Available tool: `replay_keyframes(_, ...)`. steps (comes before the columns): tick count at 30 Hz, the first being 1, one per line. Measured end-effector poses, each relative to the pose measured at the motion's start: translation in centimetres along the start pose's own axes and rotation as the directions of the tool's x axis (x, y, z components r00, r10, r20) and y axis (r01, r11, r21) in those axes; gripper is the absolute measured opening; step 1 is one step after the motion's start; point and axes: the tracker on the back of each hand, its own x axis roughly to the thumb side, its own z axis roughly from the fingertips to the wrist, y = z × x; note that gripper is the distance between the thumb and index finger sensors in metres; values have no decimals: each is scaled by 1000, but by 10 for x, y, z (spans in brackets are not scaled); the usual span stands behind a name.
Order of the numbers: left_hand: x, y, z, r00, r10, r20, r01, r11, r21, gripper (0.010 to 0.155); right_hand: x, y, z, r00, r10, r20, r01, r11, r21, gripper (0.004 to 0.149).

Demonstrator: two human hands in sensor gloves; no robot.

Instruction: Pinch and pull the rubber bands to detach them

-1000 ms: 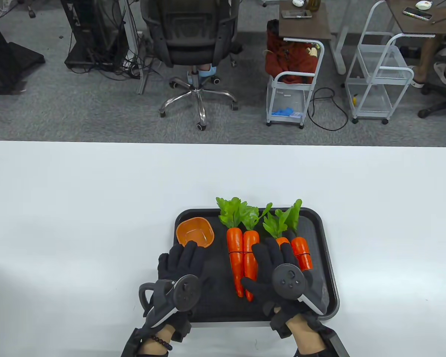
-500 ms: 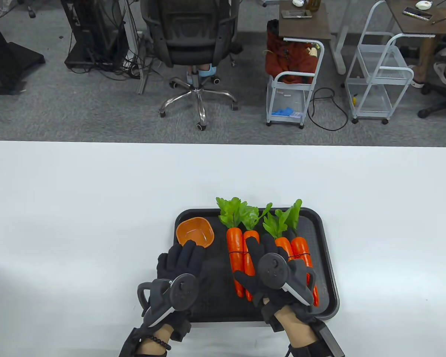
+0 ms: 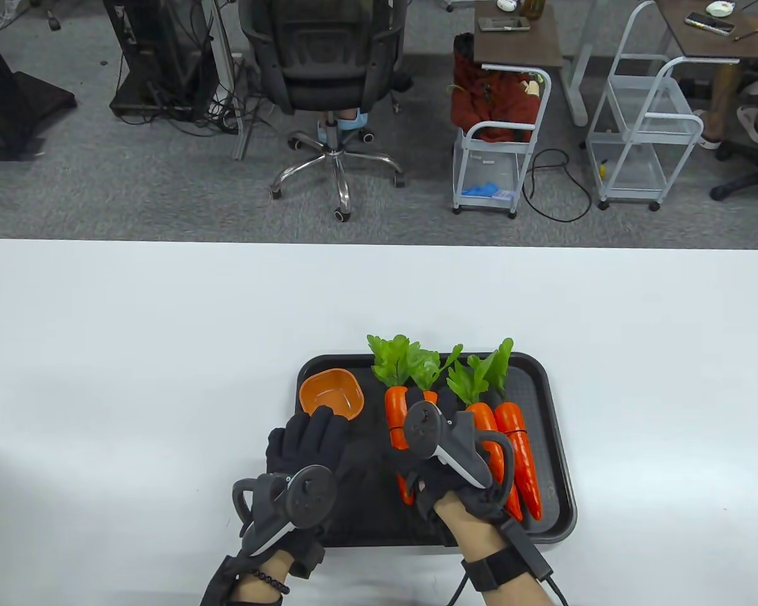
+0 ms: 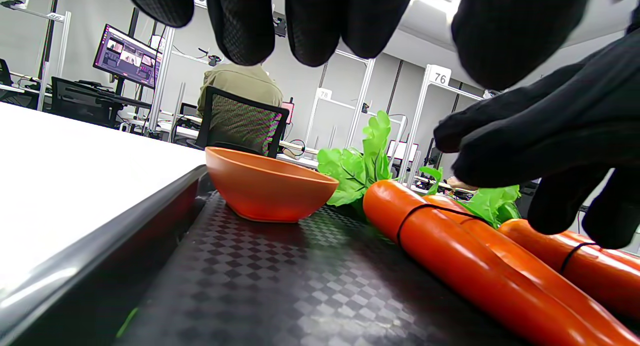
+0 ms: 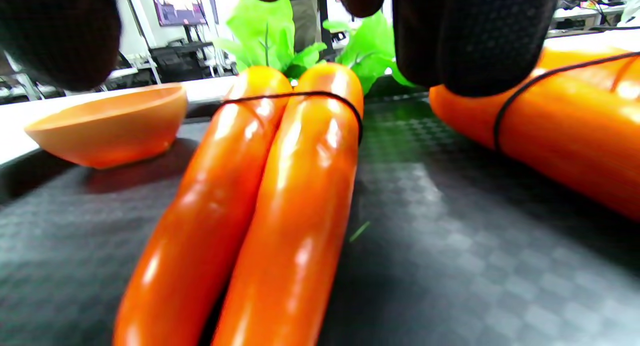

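Two pairs of toy carrots lie on a black tray (image 3: 543, 385). A black rubber band (image 5: 300, 94) binds the left pair (image 3: 397, 416). Another band (image 5: 505, 110) binds the right pair (image 3: 518, 442). My right hand (image 3: 414, 470) hovers over the left pair near its band with fingers apart; in the left wrist view, where it (image 4: 540, 135) shows, it holds nothing. My left hand (image 3: 316, 429) lies open on the tray's left part, just in front of the orange bowl (image 3: 331, 392). The tracker hides the right fingertips in the table view.
The tray sits near the front edge of the white table (image 3: 132, 353). The carrots' green leaves (image 3: 417, 363) reach over the tray's far rim. Bare checkered tray floor (image 5: 450, 236) lies between the two pairs.
My right hand has moved left, off the right carrot pair and onto the space over the left pair. The right pair now shows fully. My left hand has stayed put.
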Motion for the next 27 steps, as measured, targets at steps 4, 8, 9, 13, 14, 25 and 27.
replay_keyframes(4,0,0,-1,1000,2,3,-2,1000,-5,74,4,5,-7,999,31,-26,-31,999,22,96)
replay_keyframes(8,2,1,-1,1000,1,10,-1,1000,0,74,6,9,-14,996,62,-59,-59,997,49,97)
replay_keyframes(9,2,1,-1,1000,2,10,-2,1000,2,75,7,11,-16,995,77,-70,-73,995,63,97)
replay_keyframes(13,3,0,-2,1000,6,13,-6,1000,-4,74,7,19,-24,990,100,-100,-90,991,98,98)
replay_keyframes(14,3,0,-2,1000,4,13,-4,1000,-5,75,7,22,-26,989,110,-102,-99,989,106,98)
replay_keyframes(25,3,0,-3,1000,10,1,-10,1000,-9,75,15,34,-34,986,128,-109,-118,988,98,99)
replay_keyframes(27,3,0,-4,1000,12,0,-12,1000,-12,74,16,35,-34,986,126,-109,-115,989,98,99)
